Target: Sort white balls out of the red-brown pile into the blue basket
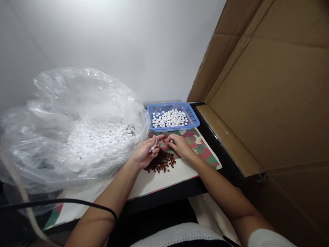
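My left hand (147, 151) is curled around several small white balls (153, 147), its index finger stretched out to the right. Close beside it, my right hand (180, 144) pinches a small white ball (171, 141) between thumb and fingers. Anything else in that pinch is too small to make out. Just below the hands lies a heap of small reddish-brown pieces (163, 162) on a white sheet. Behind the hands stands a blue plastic basket (173, 129) with many white balls spread in it.
A large clear plastic bag (87, 80) full of white balls takes up the left side. Patterned paper (205, 151) covers part of the black table. Cardboard (277, 96) walls in the right side. A black cable (64, 200) crosses over my left forearm.
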Motion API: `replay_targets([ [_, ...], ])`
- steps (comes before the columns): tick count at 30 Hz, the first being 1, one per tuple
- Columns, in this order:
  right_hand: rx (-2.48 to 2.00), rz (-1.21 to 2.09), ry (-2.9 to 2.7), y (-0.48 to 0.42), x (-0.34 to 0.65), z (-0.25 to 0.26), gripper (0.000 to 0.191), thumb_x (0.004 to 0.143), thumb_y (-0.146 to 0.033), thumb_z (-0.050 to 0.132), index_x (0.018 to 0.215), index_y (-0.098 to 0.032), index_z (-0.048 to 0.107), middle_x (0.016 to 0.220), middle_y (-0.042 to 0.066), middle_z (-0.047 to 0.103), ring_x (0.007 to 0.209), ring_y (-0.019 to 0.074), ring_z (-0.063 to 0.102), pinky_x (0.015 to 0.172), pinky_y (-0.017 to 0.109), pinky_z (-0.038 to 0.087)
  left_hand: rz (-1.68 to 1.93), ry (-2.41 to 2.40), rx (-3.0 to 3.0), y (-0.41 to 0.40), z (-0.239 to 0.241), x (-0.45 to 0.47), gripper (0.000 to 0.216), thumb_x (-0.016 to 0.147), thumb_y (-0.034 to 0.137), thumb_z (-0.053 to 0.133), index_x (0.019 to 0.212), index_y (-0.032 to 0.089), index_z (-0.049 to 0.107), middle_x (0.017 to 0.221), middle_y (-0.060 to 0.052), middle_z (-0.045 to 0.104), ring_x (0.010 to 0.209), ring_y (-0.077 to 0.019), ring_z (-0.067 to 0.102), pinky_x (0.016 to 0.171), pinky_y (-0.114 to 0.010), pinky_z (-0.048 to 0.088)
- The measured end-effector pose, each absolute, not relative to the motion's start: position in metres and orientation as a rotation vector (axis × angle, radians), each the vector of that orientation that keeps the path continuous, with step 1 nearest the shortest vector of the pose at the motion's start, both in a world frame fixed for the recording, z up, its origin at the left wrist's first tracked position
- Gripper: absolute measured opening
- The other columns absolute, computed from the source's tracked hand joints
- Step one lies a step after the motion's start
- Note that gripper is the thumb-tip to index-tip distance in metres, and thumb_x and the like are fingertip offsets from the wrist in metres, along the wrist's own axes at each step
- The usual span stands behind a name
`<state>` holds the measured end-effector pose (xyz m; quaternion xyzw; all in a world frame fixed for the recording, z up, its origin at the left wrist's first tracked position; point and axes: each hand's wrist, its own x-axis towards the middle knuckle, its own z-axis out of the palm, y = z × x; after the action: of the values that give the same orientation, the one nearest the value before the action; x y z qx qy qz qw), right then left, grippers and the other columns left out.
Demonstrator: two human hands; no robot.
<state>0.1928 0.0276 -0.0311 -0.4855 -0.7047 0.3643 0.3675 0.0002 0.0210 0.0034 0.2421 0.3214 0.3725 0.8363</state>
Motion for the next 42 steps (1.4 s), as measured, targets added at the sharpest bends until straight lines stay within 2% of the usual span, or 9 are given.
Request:
replay_targets([
  [4, -1.154, 1.303, -1.466, 0.024, 0.192, -0.022, 0.024, 0.08, -0.039, 0.067, 0.078, -0.018, 0.057, 0.066, -0.003, 0.057, 0.055, 0.01, 0.044, 0.052, 0.022, 0.032, 0.768, 0.688, 0.474, 0.022, 0.004, 0.001, 0.036, 0.087, 0.029, 0.061, 0.116, 0.008, 0.064, 0.074, -0.005, 0.053, 0.053, -0.0048, 0.044, 0.036, -0.012, 0.03],
  [9, -1.05, 1.525, -1.125, 0.024, 0.19, -0.02, 0.034, 0.067, -0.045, 0.079, 0.073, -0.017, 0.06, 0.06, -0.004, 0.053, 0.046, 0.0062, 0.037, 0.041, 0.021, 0.02, 0.815, 0.708, 0.572, 0.021, 0.004, 0.002, 0.036, 0.08, 0.02, 0.069, 0.114, 0.009, 0.066, 0.069, -0.002, 0.05, 0.055, -0.0046, 0.043, 0.039, -0.013, 0.029],
  [14, -0.95, 1.619, -0.954, 0.024, 0.191, -0.021, 0.034, 0.063, -0.043, 0.082, 0.072, -0.017, 0.063, 0.065, -0.001, 0.06, 0.048, 0.0058, 0.044, 0.038, 0.019, 0.021, 0.829, 0.744, 0.694, 0.02, 0.001, 0.003, 0.031, 0.073, 0.024, 0.077, 0.101, 0.014, 0.066, 0.061, 0.003, 0.044, 0.047, -0.0026, 0.035, 0.037, -0.014, 0.017],
  [18, -0.936, 1.73, -0.953, 0.023, 0.191, -0.019, 0.034, 0.063, -0.039, 0.083, 0.082, -0.016, 0.068, 0.075, 0.002, 0.067, 0.052, 0.0053, 0.049, 0.039, 0.017, 0.026, 0.85, 0.767, 0.731, 0.02, 0.002, 0.005, 0.026, 0.07, 0.026, 0.079, 0.087, 0.016, 0.063, 0.06, 0.004, 0.047, 0.048, -0.0022, 0.036, 0.039, -0.013, 0.019],
  [23, -0.963, 1.708, -0.951, 0.022, 0.191, -0.015, 0.031, 0.065, -0.034, 0.082, 0.082, -0.015, 0.065, 0.078, 0.003, 0.068, 0.053, 0.0048, 0.05, 0.038, 0.015, 0.027, 0.854, 0.789, 0.624, 0.021, 0.006, 0.008, 0.026, 0.078, 0.028, 0.07, 0.098, 0.011, 0.067, 0.075, -0.003, 0.057, 0.06, -0.0053, 0.05, 0.044, -0.014, 0.033],
  [26, -0.969, 1.676, -0.976, 0.022, 0.189, -0.015, 0.032, 0.067, -0.036, 0.08, 0.082, -0.015, 0.062, 0.076, 0.002, 0.068, 0.045, 0.0022, 0.041, 0.035, 0.015, 0.022, 0.864, 0.791, 0.616, 0.022, 0.005, 0.007, 0.028, 0.079, 0.018, 0.068, 0.105, 0.009, 0.067, 0.074, -0.004, 0.058, 0.06, -0.0055, 0.051, 0.044, -0.013, 0.035],
  [32, -0.917, 1.644, -0.959, 0.021, 0.177, -0.017, 0.035, 0.067, -0.04, 0.08, 0.078, -0.016, 0.057, 0.065, -0.002, 0.064, 0.044, 0.0034, 0.044, 0.036, 0.015, 0.025, 0.892, 0.823, 0.545, 0.02, 0.001, 0.011, 0.015, 0.077, 0.017, 0.071, 0.09, 0.01, 0.068, 0.075, -0.007, 0.063, 0.063, -0.0068, 0.058, 0.052, -0.013, 0.043],
  [38, -0.874, 1.565, -0.964, 0.019, 0.175, -0.016, 0.031, 0.07, -0.039, 0.078, 0.078, -0.017, 0.058, 0.074, 0.001, 0.068, 0.049, 0.0053, 0.052, 0.042, 0.017, 0.036, 0.881, 0.79, 0.631, 0.02, -0.001, 0.012, 0.024, 0.067, 0.017, 0.08, 0.086, 0.011, 0.066, 0.077, -0.005, 0.066, 0.068, -0.0081, 0.062, 0.05, -0.012, 0.039],
  [42, -0.923, 1.566, -1.06, 0.018, 0.177, -0.015, 0.031, 0.071, -0.04, 0.076, 0.079, -0.016, 0.059, 0.059, -0.003, 0.062, 0.04, 0.0041, 0.044, 0.038, 0.017, 0.029, 0.947, 0.814, 0.627, 0.021, -0.003, 0.012, 0.03, 0.065, 0.02, 0.082, 0.09, 0.013, 0.066, 0.075, -0.004, 0.066, 0.065, -0.0075, 0.061, 0.049, -0.012, 0.037],
])
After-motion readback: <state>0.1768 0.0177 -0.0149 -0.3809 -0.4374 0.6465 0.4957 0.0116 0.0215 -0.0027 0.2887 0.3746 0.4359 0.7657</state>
